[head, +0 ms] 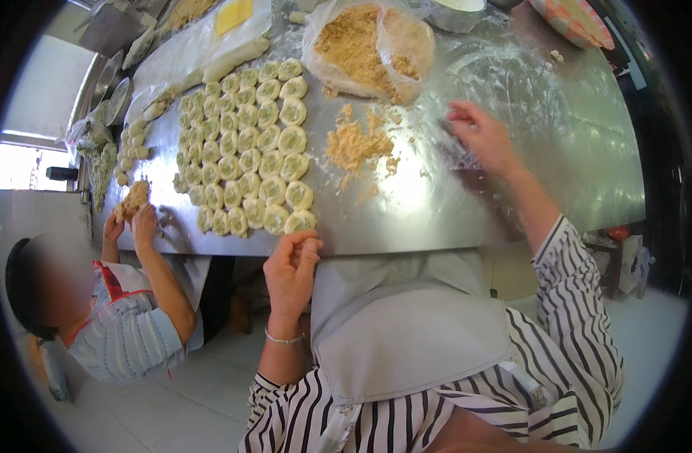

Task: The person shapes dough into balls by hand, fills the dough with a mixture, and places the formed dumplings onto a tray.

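My left hand [294, 266] is at the table's front edge, thumb and fingers pinched together, with no object visible between them. It is just below the nearest round of dough [300, 221], the corner piece of several tight rows of flattened dough rounds [248, 139] with a greenish filling in their middles. Over the steel tabletop my right hand [482, 136] hovers, slightly blurred, fingers loosely curled and thumb apart, holding nothing that I can see. Left of it lies a loose heap of crumbly tan filling [358, 140]. Behind the heap a clear plastic bag [405, 48] holds more of the crumbs.
At the left, a co-worker [136, 334] handles a tan crumbly mass [135, 197]. Small dough balls [132, 144] lie nearby. A plastic-covered dough sheet [179, 59] stretches along the back left. A metal bowl [456, 14] and a patterned bowl [575, 22] stand at the back right.
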A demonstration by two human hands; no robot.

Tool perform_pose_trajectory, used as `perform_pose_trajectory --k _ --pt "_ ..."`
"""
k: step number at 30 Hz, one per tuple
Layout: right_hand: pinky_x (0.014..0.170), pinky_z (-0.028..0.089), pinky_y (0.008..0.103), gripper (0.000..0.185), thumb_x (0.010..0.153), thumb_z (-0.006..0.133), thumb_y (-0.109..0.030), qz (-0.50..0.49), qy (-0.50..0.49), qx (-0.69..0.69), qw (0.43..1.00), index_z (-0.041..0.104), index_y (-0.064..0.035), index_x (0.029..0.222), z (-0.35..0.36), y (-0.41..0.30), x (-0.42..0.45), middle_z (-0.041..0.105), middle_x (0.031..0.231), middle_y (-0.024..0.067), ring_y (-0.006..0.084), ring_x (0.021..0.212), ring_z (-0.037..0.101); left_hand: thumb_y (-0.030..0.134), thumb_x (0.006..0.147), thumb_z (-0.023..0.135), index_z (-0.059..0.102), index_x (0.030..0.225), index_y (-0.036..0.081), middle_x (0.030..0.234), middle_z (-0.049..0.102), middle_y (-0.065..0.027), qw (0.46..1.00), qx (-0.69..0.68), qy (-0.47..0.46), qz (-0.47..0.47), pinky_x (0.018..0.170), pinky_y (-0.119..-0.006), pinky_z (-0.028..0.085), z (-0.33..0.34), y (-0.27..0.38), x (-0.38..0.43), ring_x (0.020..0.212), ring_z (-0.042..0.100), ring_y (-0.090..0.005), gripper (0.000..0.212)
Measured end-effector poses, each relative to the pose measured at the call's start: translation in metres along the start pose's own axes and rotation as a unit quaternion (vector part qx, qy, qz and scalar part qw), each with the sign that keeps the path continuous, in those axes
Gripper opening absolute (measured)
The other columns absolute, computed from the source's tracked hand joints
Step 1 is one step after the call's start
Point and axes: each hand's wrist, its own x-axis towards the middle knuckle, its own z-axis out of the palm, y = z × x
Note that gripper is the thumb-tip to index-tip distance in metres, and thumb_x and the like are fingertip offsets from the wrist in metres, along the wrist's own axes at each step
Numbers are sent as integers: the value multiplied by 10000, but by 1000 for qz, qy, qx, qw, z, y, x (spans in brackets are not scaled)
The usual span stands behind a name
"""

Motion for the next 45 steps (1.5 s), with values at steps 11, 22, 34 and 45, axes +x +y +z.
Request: perform_pose_trajectory --k 11,22,34,45 --pt "1017 457 415 514 918 552 -119 -255 23 -247 935 453 -91 1422 101 -54 135 512 1387 215 375 1246 528 74 922 697 698 1013 8 759 622 19 991 19 69 112 569 -190 442 8 -15 1 628 506 -21 113" --pt "1049 418 543 710 798 687 -217 -22 -236 -616 751 436 -148 1459 76 -105 201 432 1463 269 468 1331 450 45 809 734 693 887 91 656 566 -67 943 125 -22 308 502 -342 458 37 -30 20 531 566 -244 99" --pt "883 522 439 949 680 807 -164 -55 -176 -555 812 368 -217 1519 77 -95 229 498 1296 277 395 1071 626 -12 788 738 690 869 64 607 517 -51 942 94 11 321 432 -298 399 40 -24 23 460 505 -171 121" --pt "759 501 463 315 782 617 -91 -267 9 -470 841 633 -177 1085 69 -74 194 575 966 168 356 922 625 41 824 737 708 886 72 650 568 -68 936 105 42 334 491 -292 443 39 -29 18 510 556 -182 75"
